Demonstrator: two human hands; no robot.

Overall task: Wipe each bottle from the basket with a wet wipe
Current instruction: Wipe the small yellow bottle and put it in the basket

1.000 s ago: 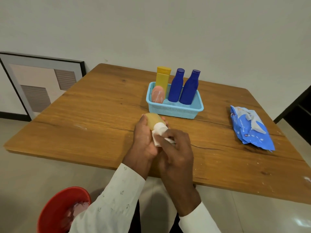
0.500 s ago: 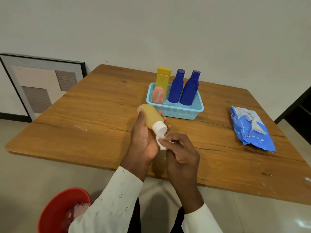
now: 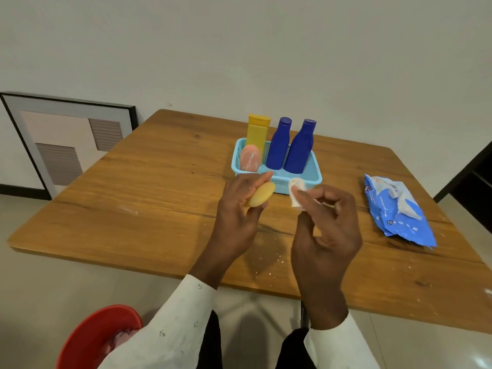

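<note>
Hands now apart, left hand (image 3: 237, 209) gripping bottle (image 3: 261, 197), right hand (image 3: 326, 230) pinching wipe (image 3: 297, 189), wooden table (image 3: 149, 198)

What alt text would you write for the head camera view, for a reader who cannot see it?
Above a wooden table, the left hand grips a small tan plastic bottle while the right hand pinches a white wet wipe beside it. Behind them, a light blue plastic basket holds one yellow, one pink and two dark blue bottles; a blue wipes pack lies to the right.
</note>
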